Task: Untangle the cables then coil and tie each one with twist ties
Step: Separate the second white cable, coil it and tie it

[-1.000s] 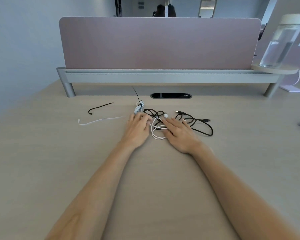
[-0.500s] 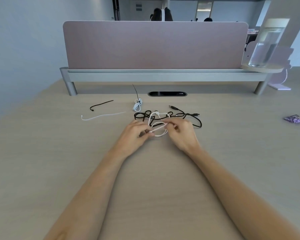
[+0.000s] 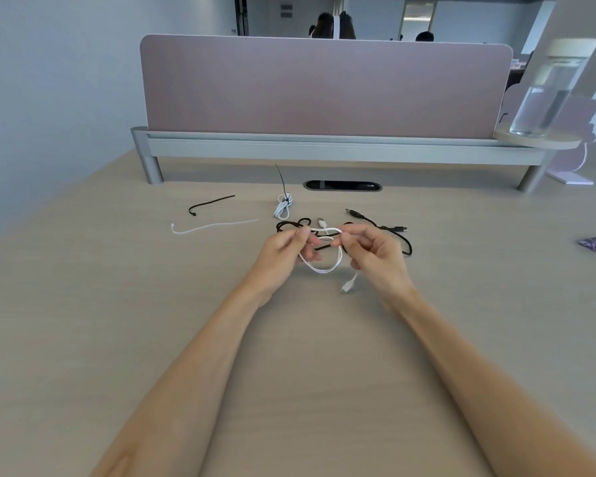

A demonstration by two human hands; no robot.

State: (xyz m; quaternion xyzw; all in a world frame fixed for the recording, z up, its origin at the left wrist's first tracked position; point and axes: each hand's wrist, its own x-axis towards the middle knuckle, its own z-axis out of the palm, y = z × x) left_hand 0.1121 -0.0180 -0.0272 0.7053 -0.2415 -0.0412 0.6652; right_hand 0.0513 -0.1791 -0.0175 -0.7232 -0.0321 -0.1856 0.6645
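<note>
**At the middle of the desk: white cable lifted out of the black tangle**

Nearest the front edge of the desk (image 3: 83,339), both forearms reach forward over bare wood. Just beyond them a plug (image 3: 347,286) of the white cable (image 3: 320,268) dangles free above the surface, below a loop that sags between the two hands. The left hand (image 3: 283,251) pinches the white cable between thumb and forefinger, other fingers curled under. The right hand (image 3: 375,251) pinches it the same way, close beside the left. Behind the knuckles the black cable (image 3: 398,235) sprawls on the desk, one strand crossing between the hands and seemingly threaded through the white loop.

The step in hand looks like the untangling. It would go best by keeping the loop slack and wide, feeding the free plug back through the crossing rather than pulling the hands apart, which would cinch the knot. Letting the black cable lie flat makes the crossing easier to read.

Farther off, toward the left edge, lie a white twist tie (image 3: 214,226) and a black twist tie (image 3: 210,204), both unused. Near the slot (image 3: 343,185) at the back sits a small white coil (image 3: 283,208), apparently tied already.
</note>
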